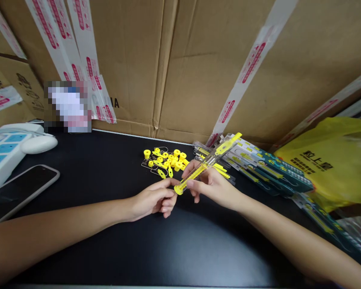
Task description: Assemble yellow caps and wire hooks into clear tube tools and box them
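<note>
My right hand (pixel 212 182) is closed around a clear plastic tube (pixel 203 165) with yellow parts and a thin spring-like metal piece inside. The tube slants, with its yellow tip up to the right. At its lower end is a round yellow cap (pixel 178 189), and the fingers of my left hand (pixel 156 197) are pinched against it. Just beyond my hands lies a loose pile of yellow plastic caps (pixel 176 162), with flat yellow pieces (pixel 161 174) and bent wire pieces among them. Similar clear tubes (pixel 225 170) lie behind my right hand.
Stacked green and white packages (pixel 267 168) stand at the right beside a yellow plastic bag (pixel 327 160). At the left are a phone (pixel 24 190) and a white device with blue panels (pixel 12 146). Large cardboard boxes (pixel 132 60) wall off the back of the black table (pixel 108 249).
</note>
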A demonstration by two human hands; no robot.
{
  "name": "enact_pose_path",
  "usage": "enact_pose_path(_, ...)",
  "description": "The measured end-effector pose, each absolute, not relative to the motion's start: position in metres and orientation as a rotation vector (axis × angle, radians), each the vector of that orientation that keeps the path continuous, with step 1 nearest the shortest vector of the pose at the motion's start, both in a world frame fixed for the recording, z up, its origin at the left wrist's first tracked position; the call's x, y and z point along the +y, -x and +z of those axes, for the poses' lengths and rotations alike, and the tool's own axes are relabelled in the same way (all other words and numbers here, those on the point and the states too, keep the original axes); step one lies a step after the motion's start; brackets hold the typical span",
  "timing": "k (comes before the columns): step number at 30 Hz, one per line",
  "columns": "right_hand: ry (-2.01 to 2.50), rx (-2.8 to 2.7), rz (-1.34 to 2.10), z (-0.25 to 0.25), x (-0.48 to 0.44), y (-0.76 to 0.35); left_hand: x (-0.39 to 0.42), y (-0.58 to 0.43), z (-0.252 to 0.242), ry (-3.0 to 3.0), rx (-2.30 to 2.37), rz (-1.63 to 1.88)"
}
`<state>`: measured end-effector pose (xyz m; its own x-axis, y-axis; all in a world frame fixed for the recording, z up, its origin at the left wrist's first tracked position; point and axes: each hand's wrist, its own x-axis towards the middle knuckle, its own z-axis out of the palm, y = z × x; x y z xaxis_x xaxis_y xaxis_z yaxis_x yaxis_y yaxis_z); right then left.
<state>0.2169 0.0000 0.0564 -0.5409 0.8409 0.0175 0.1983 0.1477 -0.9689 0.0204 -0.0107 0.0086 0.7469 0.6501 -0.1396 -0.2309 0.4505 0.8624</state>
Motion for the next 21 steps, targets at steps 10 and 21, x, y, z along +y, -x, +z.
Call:
enact_pose_path(10,0.937,-1.84,1.428,0.053,0.002,-0.219,-0.007,-0.02,0.005,-0.965,0.447,0.572)
enact_pose_path(21,0.914,-1.786,1.468,0.039,0.003,-0.214,-0.008,-0.018,0.003,-0.963,0.476,0.583)
